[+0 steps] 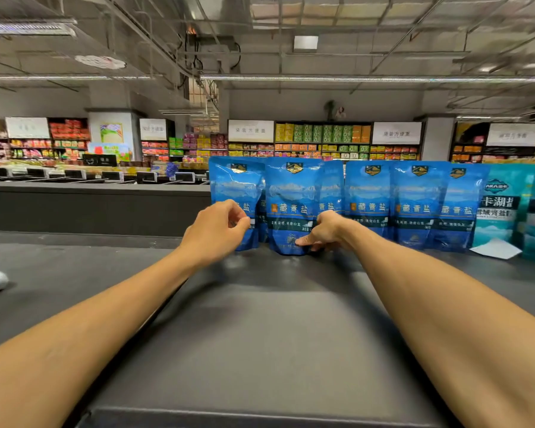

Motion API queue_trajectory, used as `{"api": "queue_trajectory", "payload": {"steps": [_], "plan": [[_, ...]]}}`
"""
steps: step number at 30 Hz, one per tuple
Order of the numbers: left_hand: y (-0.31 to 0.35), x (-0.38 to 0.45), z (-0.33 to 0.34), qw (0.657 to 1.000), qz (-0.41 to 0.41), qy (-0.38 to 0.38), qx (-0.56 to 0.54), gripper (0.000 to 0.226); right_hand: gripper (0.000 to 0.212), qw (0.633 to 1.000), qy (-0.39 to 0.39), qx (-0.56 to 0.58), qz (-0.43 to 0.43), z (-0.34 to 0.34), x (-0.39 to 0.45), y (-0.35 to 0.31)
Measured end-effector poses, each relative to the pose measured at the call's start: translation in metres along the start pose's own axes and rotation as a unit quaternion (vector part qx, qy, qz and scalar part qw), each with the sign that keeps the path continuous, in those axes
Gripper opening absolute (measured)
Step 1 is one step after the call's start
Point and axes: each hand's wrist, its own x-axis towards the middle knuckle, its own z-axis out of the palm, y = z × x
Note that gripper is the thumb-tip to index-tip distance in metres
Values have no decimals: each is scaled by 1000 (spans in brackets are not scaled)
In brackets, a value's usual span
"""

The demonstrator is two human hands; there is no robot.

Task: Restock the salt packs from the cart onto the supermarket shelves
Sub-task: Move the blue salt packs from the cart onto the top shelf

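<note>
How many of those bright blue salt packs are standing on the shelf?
7 visible: leftmost, front pack at the hands, one tucked behind it, then three more; a sliver sits behind. More may be hidden.

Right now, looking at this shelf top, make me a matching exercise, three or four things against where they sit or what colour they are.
Things:
1. left hand
2. right hand
3. teal salt pack
4. white paper slip

Descriptions:
A. lying flat on the shelf, far right
B. fingers at the base of the front blue salt pack
C. standing right of the blue row
D. by the leftmost blue pack

Pairs: 1-D, 2-B, 3-C, 4-A
</note>
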Motion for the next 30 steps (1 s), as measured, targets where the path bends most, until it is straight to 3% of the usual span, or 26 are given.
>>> {"api": "queue_trajectory", "payload": {"steps": [6, 11, 18, 24, 28, 30], "plan": [[-1, -3, -1, 1000, 9, -14, -8, 10, 55, 997, 25, 69, 13, 16, 14, -4], [1, -3, 0, 1000, 11, -19, -11, 9, 94, 997, 18, 81, 7, 14, 9, -4], [3, -6, -2, 1000, 6, -21, -7, 9, 76, 997, 45, 69, 6, 11, 6, -5], [4, -8, -4, 1000, 3, -18, -2, 8, 78, 997, 45, 69, 14, 6, -3, -10], [5, -9, -4, 1000, -6, -18, -9, 8, 98, 997, 34, 63, 8, -5, -18, -9], [8, -10, -3, 1000, -12, -12, -14, 7, 97, 998, 29, 60, 1, -13, -26, -7]]}}
